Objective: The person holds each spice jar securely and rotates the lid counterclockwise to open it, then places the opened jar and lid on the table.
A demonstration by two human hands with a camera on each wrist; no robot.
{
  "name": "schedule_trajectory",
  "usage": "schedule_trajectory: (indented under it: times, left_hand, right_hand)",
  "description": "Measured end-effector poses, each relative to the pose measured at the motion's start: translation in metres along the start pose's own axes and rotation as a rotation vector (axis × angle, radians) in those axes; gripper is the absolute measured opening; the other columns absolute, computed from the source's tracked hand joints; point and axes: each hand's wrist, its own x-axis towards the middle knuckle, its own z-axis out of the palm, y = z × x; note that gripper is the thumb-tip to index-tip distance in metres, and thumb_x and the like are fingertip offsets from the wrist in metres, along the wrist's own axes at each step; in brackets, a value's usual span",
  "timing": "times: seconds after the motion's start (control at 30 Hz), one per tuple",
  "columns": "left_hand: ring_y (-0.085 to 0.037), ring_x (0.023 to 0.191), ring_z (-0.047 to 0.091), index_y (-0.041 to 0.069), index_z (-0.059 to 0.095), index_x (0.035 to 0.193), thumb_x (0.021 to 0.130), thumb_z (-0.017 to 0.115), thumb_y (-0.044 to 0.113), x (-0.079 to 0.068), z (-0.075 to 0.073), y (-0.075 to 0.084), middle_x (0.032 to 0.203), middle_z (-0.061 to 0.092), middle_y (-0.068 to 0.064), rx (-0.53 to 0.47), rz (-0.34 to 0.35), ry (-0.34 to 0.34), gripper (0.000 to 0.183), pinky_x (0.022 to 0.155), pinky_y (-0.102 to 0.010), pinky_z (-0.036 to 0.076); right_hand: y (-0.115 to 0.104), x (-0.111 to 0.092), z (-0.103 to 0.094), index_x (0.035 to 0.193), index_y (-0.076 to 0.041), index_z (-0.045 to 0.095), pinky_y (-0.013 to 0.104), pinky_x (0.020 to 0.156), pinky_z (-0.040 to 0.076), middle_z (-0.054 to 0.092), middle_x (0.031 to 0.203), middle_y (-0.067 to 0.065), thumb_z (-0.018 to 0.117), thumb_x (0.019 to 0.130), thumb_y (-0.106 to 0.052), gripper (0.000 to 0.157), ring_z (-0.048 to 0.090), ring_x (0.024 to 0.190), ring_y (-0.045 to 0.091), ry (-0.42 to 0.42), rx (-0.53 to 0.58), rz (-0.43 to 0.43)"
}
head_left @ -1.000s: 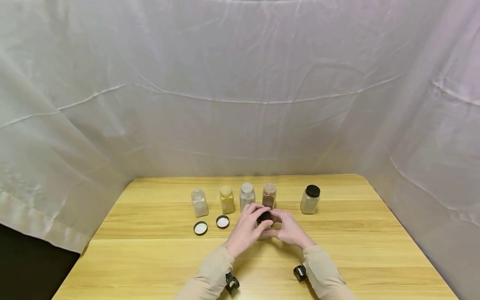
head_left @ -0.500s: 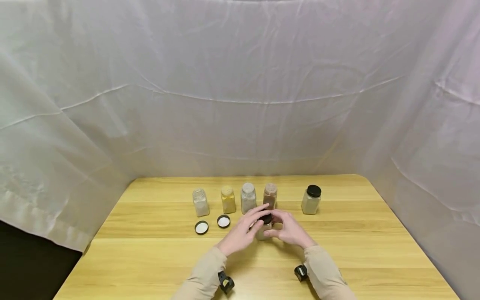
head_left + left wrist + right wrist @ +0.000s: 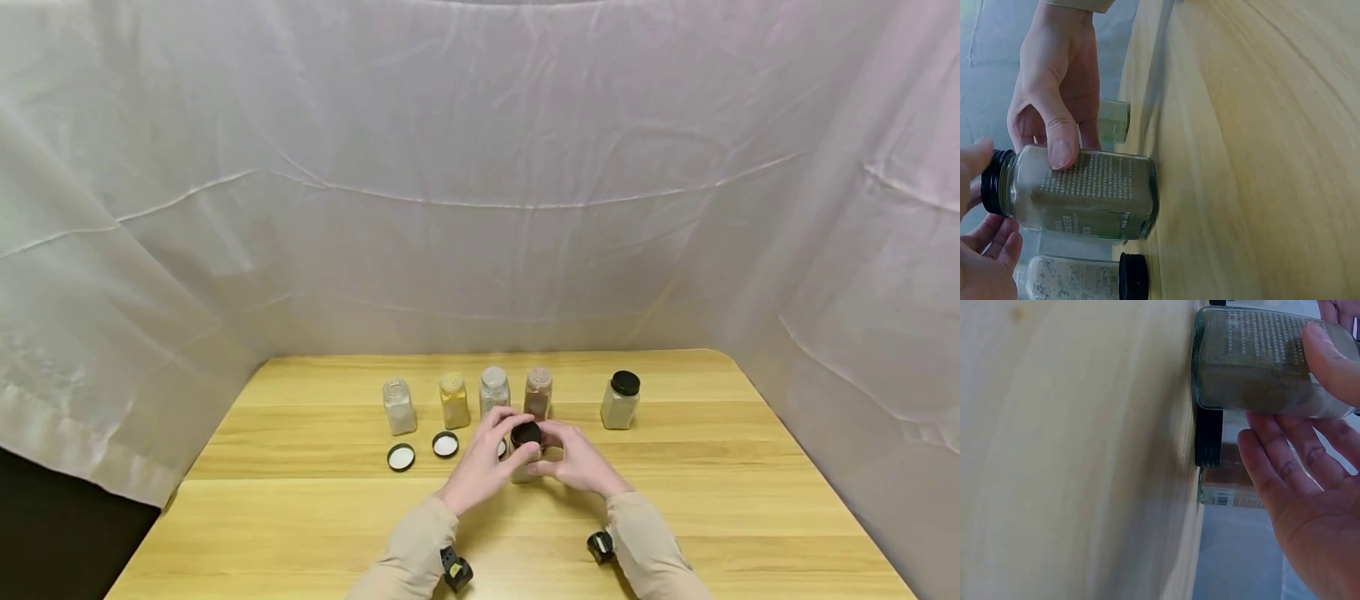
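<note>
A square glass spice jar (image 3: 1097, 194) of grey-brown powder stands upright on the table, close in front of the row of jars. Small white print covers one side of it. My left hand (image 3: 483, 468) curls its thumb and fingers around the black screw lid (image 3: 527, 433) from the left. From the other side my right hand (image 3: 576, 460) grips the glass, its thumb (image 3: 1329, 359) lying across the printed face and its fingers behind. A black lid (image 3: 502, 448) shows partly past my left fingers.
Behind stand lidless jars: a white-powder jar (image 3: 400, 408), a yellow jar (image 3: 454, 402), a speckled grey jar (image 3: 493, 392) and a reddish-brown jar (image 3: 537, 393). A black-lidded jar (image 3: 620, 402) stands right. Two upturned lids (image 3: 401, 457) lie left. Grey cloth (image 3: 480, 258) surrounds the table.
Half a second ago my left fingers were spread and lifted off the lid; now they are curled around it again. My right hand has stayed at the jar.
</note>
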Motion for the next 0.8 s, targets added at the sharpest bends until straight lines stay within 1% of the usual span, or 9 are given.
schedule_trajectory:
  times: [0.1, 0.2, 0.33, 0.43, 0.53, 0.67, 0.73, 0.8]
  left_hand:
    - [-0.026, 0.135, 0.052, 0.015, 0.059, 0.138, 0.104, 0.056, 0.033, -0.0015, -0.0004, -0.0008, 0.146, 0.053, -0.005, -0.006, 0.027, -0.016, 0.039, 0.109, -0.048, 0.050]
    - [-0.027, 0.141, 0.049, 0.012, 0.058, 0.139, 0.107, 0.048, 0.022, -0.0016, -0.0019, -0.0021, 0.153, 0.049, -0.006, -0.025, 0.059, -0.058, 0.035, 0.115, -0.049, 0.046]
    - [-0.026, 0.139, 0.051, 0.009, 0.057, 0.140, 0.107, 0.045, 0.010, -0.0014, -0.0033, -0.0029, 0.156, 0.047, -0.007, -0.046, 0.068, -0.120, 0.036, 0.114, -0.044, 0.047]
    - [-0.027, 0.137, 0.053, 0.008, 0.056, 0.141, 0.107, 0.045, 0.010, -0.0014, -0.0031, -0.0030, 0.153, 0.050, -0.011, -0.048, 0.066, -0.128, 0.036, 0.114, -0.045, 0.048]
    - [-0.027, 0.135, 0.055, 0.008, 0.058, 0.139, 0.106, 0.049, 0.016, -0.0014, -0.0021, -0.0024, 0.146, 0.055, -0.011, -0.033, 0.056, -0.089, 0.035, 0.114, -0.046, 0.047]
    - [-0.025, 0.126, 0.060, 0.010, 0.063, 0.133, 0.101, 0.060, 0.027, -0.0006, -0.0002, -0.0017, 0.136, 0.061, -0.007, -0.010, 0.029, 0.004, 0.036, 0.108, -0.044, 0.052]
    - [-0.024, 0.123, 0.062, 0.011, 0.064, 0.130, 0.099, 0.065, 0.029, -0.0001, 0.0006, -0.0019, 0.132, 0.063, -0.007, -0.011, 0.018, 0.040, 0.036, 0.105, -0.043, 0.054]
    - [-0.023, 0.121, 0.063, 0.013, 0.065, 0.130, 0.098, 0.066, 0.030, 0.0001, 0.0013, -0.0024, 0.131, 0.064, -0.006, -0.004, 0.020, 0.062, 0.036, 0.103, -0.042, 0.054]
  right_hand:
    - [0.0001, -0.0006, 0.0000, 0.128, -0.005, 0.063, 0.048, 0.099, 0.057, 0.070, 0.121, 0.012, 0.082, 0.084, -0.020, 0.050, 0.072, 0.103, 0.025, 0.002, -0.005, 0.007]
    - [-0.0001, -0.0011, -0.0005, 0.131, -0.003, 0.061, 0.047, 0.100, 0.057, 0.068, 0.126, 0.014, 0.082, 0.084, -0.022, 0.054, 0.071, 0.106, 0.028, 0.005, -0.010, 0.020]
    - [0.0000, -0.0015, -0.0006, 0.133, -0.003, 0.060, 0.050, 0.101, 0.056, 0.068, 0.128, 0.014, 0.081, 0.085, -0.025, 0.057, 0.071, 0.109, 0.030, 0.005, -0.013, 0.036]
    - [0.0009, -0.0017, 0.0000, 0.133, -0.003, 0.060, 0.051, 0.101, 0.056, 0.068, 0.128, 0.014, 0.081, 0.085, -0.026, 0.057, 0.070, 0.109, 0.030, 0.003, -0.009, 0.039]
    - [0.0019, -0.0018, 0.0007, 0.133, -0.003, 0.060, 0.053, 0.101, 0.055, 0.067, 0.127, 0.014, 0.081, 0.085, -0.024, 0.056, 0.071, 0.108, 0.030, 0.003, 0.007, 0.034]
    - [0.0028, -0.0015, 0.0013, 0.131, -0.005, 0.061, 0.056, 0.101, 0.054, 0.068, 0.125, 0.015, 0.081, 0.085, -0.020, 0.053, 0.071, 0.107, 0.030, -0.001, 0.032, 0.021]
    - [0.0030, -0.0014, 0.0013, 0.130, -0.005, 0.062, 0.057, 0.101, 0.054, 0.068, 0.125, 0.015, 0.081, 0.085, -0.019, 0.051, 0.071, 0.107, 0.030, -0.003, 0.040, 0.016]
    - [0.0031, -0.0013, 0.0012, 0.130, -0.005, 0.062, 0.056, 0.101, 0.054, 0.068, 0.125, 0.014, 0.081, 0.085, -0.019, 0.051, 0.071, 0.106, 0.029, -0.004, 0.040, 0.013]
